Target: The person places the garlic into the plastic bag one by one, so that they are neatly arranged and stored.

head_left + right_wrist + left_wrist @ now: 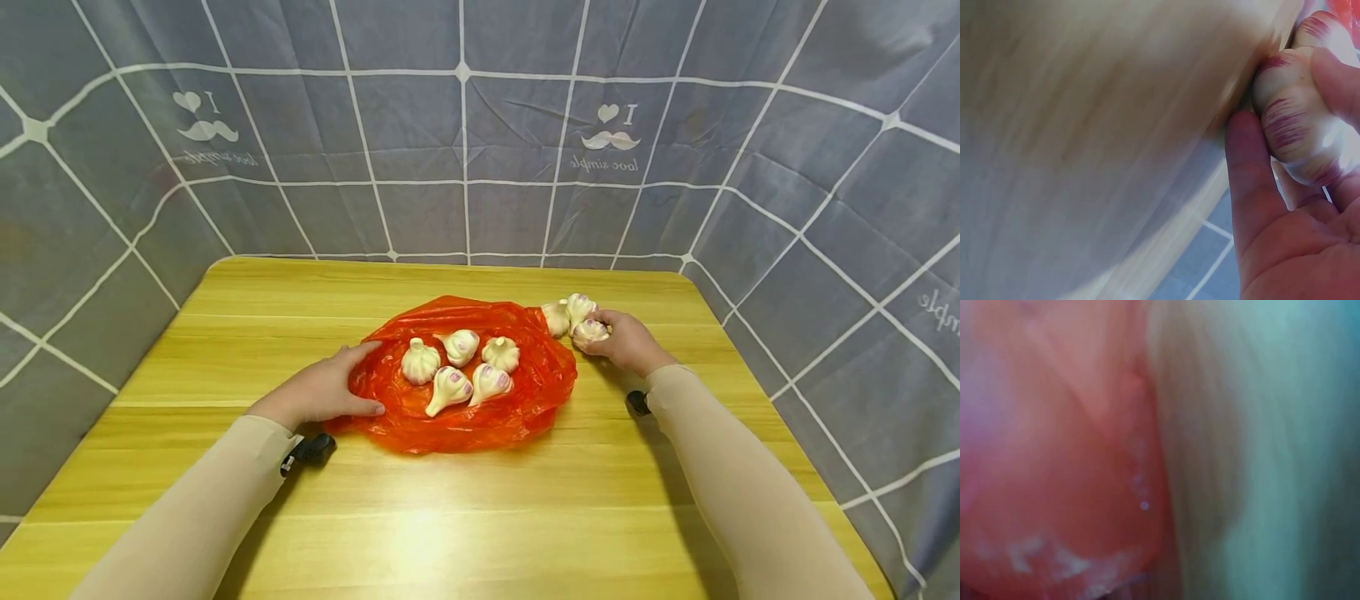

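A grey curtain [420,125] is hung behind the wooden bench [525,533]. In the head view, right of centre, a garlic bulb [589,332] is held by the right grip [632,342]; the left grip [326,388] is spread loosely against the red bag [457,435]. The left-wrist view is too blurred to judge. In the right-wrist view, the bulb is grasped at upper right; probably light, firm and slippery-skinned, it is best taken by its rounded sides. Its neck is not made out, so its long axis cannot be told.

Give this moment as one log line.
left hand: touches red bag; right hand: grips garlic bulb; on bag's plastic: five bulbs; beside held bulb: two more bulbs
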{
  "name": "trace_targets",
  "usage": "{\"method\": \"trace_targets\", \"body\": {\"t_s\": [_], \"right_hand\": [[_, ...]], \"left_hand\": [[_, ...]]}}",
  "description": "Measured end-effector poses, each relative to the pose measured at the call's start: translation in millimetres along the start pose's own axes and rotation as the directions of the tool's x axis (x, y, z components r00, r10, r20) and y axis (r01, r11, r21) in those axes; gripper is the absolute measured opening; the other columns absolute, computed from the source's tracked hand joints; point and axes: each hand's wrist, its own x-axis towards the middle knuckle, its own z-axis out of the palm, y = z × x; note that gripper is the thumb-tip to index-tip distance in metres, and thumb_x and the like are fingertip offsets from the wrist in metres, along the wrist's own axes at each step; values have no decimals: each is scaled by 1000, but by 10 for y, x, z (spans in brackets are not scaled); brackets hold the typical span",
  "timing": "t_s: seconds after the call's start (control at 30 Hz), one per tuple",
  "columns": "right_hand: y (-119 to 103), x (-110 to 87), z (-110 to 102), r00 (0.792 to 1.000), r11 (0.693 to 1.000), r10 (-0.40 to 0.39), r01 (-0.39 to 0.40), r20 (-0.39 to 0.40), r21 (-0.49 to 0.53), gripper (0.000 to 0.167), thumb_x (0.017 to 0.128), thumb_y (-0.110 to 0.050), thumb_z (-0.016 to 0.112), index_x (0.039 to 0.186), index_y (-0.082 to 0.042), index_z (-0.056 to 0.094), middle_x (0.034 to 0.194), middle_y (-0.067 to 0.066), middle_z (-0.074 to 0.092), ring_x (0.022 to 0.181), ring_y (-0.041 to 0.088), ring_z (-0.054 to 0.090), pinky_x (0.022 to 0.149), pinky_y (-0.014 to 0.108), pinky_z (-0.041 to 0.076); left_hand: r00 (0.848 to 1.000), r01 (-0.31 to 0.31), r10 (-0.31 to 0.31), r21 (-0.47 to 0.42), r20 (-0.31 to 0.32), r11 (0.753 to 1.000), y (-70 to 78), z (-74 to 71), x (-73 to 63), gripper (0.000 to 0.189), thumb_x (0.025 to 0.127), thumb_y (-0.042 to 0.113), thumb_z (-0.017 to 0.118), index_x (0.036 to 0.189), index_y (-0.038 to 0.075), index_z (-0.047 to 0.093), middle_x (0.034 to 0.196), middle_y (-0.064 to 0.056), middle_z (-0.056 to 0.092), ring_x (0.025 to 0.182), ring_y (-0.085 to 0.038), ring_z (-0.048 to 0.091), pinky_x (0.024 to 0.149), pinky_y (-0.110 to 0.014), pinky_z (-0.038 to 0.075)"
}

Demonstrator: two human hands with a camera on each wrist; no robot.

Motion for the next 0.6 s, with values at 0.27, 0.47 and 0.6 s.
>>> {"method": "trace_targets", "body": {"t_s": [0.27,0.47,0.6], "right_hand": [[52,-38,-1,1000,998,-21,20,-16,-53,65,94,-28,78,149,-1,55,149,29,56,135,45,53,120,60,39],[22,-143,-50,999,999,-7,9,-39,34,70,94,-30,79,152,-2,52,151,30,55,134,44,54,118,60,42],[-90,-202,-109,997,997,-20,25,-72,67,70,94,-28,78,153,-2,50,150,28,56,131,43,57,112,58,47]], "left_hand": [[1000,6,-6,-2,8,1000,-4,14,-7,110,81,54,86,168,21,27,169,-27,31,158,-56,17,119,-76,29],[1000,1,-1,11,-3,1000,-6,7,-2,110,80,55,86,168,23,27,168,-28,32,157,-56,19,118,-77,30],[1000,-7,7,23,-13,1000,-16,-5,-4,110,80,55,86,168,24,27,169,-28,31,157,-56,19,119,-76,30]]}}
